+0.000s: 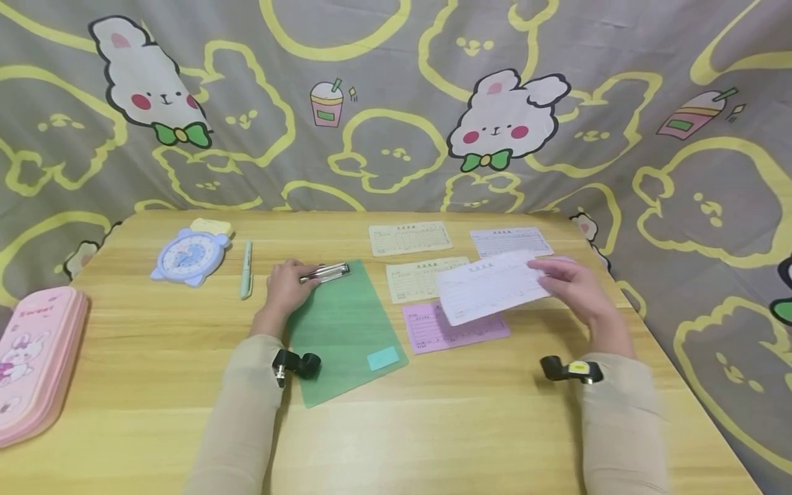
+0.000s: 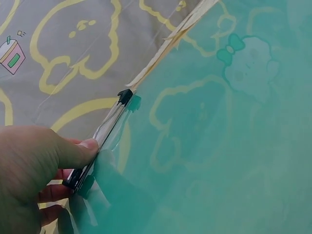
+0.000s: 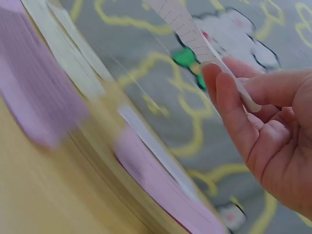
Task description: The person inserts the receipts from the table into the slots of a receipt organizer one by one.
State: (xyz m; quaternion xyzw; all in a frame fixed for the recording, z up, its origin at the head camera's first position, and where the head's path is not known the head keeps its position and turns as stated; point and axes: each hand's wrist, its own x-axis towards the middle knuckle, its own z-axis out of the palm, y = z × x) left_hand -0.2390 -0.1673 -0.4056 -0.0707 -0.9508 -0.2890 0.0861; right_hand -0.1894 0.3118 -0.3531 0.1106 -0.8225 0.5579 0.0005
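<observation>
My left hand (image 1: pixel 288 287) grips the metal clip (image 1: pixel 331 272) at the top of a translucent green clipboard (image 1: pixel 346 316). In the left wrist view the thumb (image 2: pixel 83 151) presses on the clip's near side, the other fingers partly hidden behind. A pale blue label (image 1: pixel 383 358) marks the board's lower right corner. Off to the right, my right hand (image 1: pixel 572 285) pinches a white printed slip (image 1: pixel 485 289) by its right edge, thumb and fingertips on either side of it (image 3: pixel 180 24). That slip is held above the table and overlaps a purple slip (image 1: pixel 427 333) and a cream slip (image 1: pixel 405 283).
Another cream slip (image 1: pixel 411 239) and a bluish-white slip (image 1: pixel 510 240) lie farther back, with a second purple slip (image 3: pixel 165 183) by the latter. Leftward are a green pen (image 1: pixel 246 269), a blue clock-shaped item (image 1: pixel 190 256), a yellow block (image 1: pixel 212 226) and a pink case (image 1: pixel 40 357). Patterned cloth borders the table.
</observation>
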